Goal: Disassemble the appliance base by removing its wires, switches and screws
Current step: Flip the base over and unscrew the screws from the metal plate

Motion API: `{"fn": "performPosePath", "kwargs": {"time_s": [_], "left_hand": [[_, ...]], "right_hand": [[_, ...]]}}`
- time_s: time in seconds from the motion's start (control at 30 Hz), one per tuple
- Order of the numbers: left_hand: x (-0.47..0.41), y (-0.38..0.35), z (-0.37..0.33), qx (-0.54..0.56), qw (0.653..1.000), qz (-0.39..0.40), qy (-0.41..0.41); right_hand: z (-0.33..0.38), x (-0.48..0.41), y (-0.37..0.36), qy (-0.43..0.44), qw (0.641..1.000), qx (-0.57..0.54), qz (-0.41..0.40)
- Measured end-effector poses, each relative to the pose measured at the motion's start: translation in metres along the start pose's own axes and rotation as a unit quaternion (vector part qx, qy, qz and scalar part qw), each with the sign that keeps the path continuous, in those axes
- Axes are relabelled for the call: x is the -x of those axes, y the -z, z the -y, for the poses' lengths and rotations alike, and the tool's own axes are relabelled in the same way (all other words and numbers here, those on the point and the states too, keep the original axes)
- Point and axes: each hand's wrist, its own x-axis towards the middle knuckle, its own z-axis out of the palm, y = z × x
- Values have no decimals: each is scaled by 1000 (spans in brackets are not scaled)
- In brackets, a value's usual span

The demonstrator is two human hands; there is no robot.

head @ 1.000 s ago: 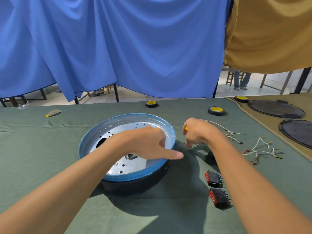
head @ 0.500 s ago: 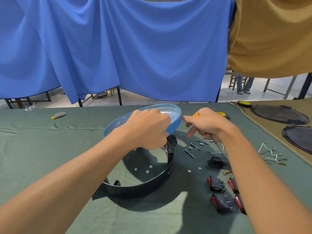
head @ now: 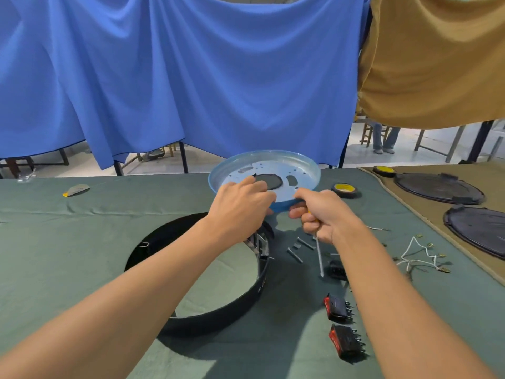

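The blue pan [head: 303, 173] is up in the air, just past the far side of the black ring [head: 218, 318]. It tips so we can see its inside with all the little holes. The left hand [head: 240, 212] grips the near edge of the pan, with its fingers bent over the rim. The right hand [head: 325, 214] is curled tight round a screwdriver [head: 318, 253] that points down at the table. Its thumb and first finger also pinch the pan's edge (so this hand has two jobs at once). The black ring sits flat on the green cloth [head: 82, 255], with only cloth showing in its middle. To the right of it lie loose screws [head: 295, 254], red and black switches [head: 337, 309] and a bunch of white wires [head: 418, 258], all apart from the ring. So I think the step now is taking the pan away from the ring, and most of the small parts look to be out. Next, the pan needs a spot to be put down, away from the little screws so they do not get knocked. The right hand should go slow, since the tool hangs close above those parts.
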Motion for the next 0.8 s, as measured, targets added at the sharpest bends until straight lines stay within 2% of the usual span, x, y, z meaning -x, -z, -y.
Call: {"fn": "performPosePath", "kwargs": {"time_s": [0.17, 0.33, 0.67, 0.73, 0.8], "left_hand": [[6, -17, 6, 77, 993, 49, 77], [24, -31, 18, 126, 968, 175, 130], [37, -8, 4, 208, 941, 227, 142], [38, 0, -4, 232, 932, 250, 124], [40, 6, -12, 216, 937, 256, 93]], "right_hand": [[-13, -10, 5, -37, 998, -49, -31], [-13, -14, 7, -53, 997, -40, -46], [-7, -40, -7, -85, 990, 74, -83], [-13, -42, -7, -93, 987, 103, -84], [-17, -41, -7, -101, 985, 116, -73]]}}
